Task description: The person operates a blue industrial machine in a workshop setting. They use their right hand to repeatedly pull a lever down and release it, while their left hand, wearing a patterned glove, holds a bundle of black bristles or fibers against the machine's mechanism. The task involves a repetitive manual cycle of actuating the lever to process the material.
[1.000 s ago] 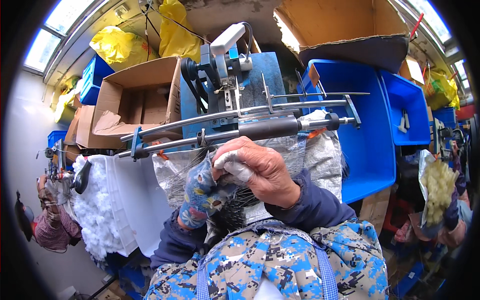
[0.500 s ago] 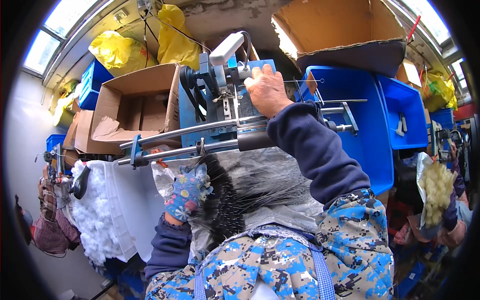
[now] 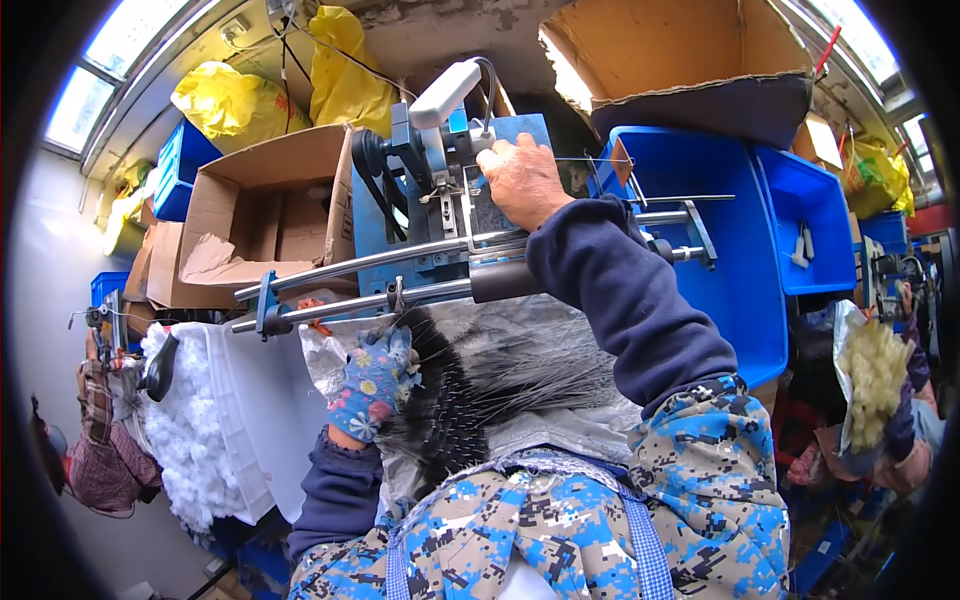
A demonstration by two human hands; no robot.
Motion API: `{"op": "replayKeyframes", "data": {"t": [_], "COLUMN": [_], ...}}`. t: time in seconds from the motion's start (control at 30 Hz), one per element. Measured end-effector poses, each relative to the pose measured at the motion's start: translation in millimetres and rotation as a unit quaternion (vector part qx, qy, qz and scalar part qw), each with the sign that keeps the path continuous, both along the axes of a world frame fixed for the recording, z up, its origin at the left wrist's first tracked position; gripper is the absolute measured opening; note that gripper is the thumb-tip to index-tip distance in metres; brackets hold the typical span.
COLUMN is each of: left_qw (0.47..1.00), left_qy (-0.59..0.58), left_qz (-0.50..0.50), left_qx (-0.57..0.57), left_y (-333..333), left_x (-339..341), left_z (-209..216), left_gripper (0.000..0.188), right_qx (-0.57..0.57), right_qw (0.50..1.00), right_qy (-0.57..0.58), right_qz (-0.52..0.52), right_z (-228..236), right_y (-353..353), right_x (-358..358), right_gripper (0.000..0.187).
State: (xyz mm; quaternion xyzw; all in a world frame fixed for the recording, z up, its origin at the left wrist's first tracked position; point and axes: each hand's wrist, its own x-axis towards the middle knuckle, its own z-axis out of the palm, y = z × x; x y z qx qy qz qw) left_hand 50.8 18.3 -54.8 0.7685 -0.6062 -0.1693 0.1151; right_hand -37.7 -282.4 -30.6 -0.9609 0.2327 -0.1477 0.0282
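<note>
My right hand [image 3: 522,180] reaches up and rests on the front of a blue machine [image 3: 450,190] with a white handle on top; what its fingers hold is hidden. My left hand [image 3: 375,380], in a flowered blue glove, grips a bundle of thin black bristle wires [image 3: 490,385] that fans out to the right over a clear plastic sheet [image 3: 545,425]. Two long metal rails [image 3: 350,285] run across just above the left hand.
An open cardboard box [image 3: 270,215] stands left of the machine, with yellow bags [image 3: 235,100] behind. Blue bins [image 3: 740,260] stand at the right. White fluffy material [image 3: 185,440] fills a white tray at the left. Another person at the far right holds a bag of pale pieces [image 3: 875,370].
My right hand left the bristle bundle in my lap and rose to the blue machine, where it now sits. My left hand kept its grip on the bundle.
</note>
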Motion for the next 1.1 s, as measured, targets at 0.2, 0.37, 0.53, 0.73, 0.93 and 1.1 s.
{"op": "replayKeyframes", "data": {"t": [0.2, 0.37, 0.53, 0.73, 0.93, 1.1], "left_qw": [0.999, 0.999, 0.996, 0.984, 0.982, 0.986], "left_qy": [0.035, 0.002, 0.047, 0.100, 0.071, 0.039], "left_qz": [-0.004, -0.010, -0.011, 0.012, -0.016, 0.026], "left_qx": [0.011, -0.047, -0.075, -0.144, -0.173, -0.158], "left_y": [-2.7, 0.7, -2.8, 6.3, -10.7, 9.2], "left_x": [0.6, 1.9, 0.4, 0.1, -12.1, -8.6], "left_z": [2.2, 2.6, 15.0, 27.0, 45.9, 33.3], "left_gripper": [0.033, 0.028, 0.034, 0.030, 0.029, 0.029], "right_qx": [0.022, 0.128, 0.053, 0.082, 0.110, 0.107], "right_qw": [1.000, 0.992, 0.997, 0.995, 0.991, 0.993], "right_qy": [-0.016, 0.000, 0.010, 0.029, 0.047, -0.021], "right_qz": [0.007, -0.009, -0.057, -0.041, -0.067, -0.040], "right_z": [-5.7, -3.7, -2.2, 7.2, 6.9, 1.0], "right_y": [-1.5, -8.0, -7.6, 13.2, 23.5, 47.0], "right_x": [1.6, 5.8, -7.2, -49.9, -38.2, -7.7], "right_gripper": [0.013, 0.018, 0.027, 0.056, 0.060, 0.061]}}
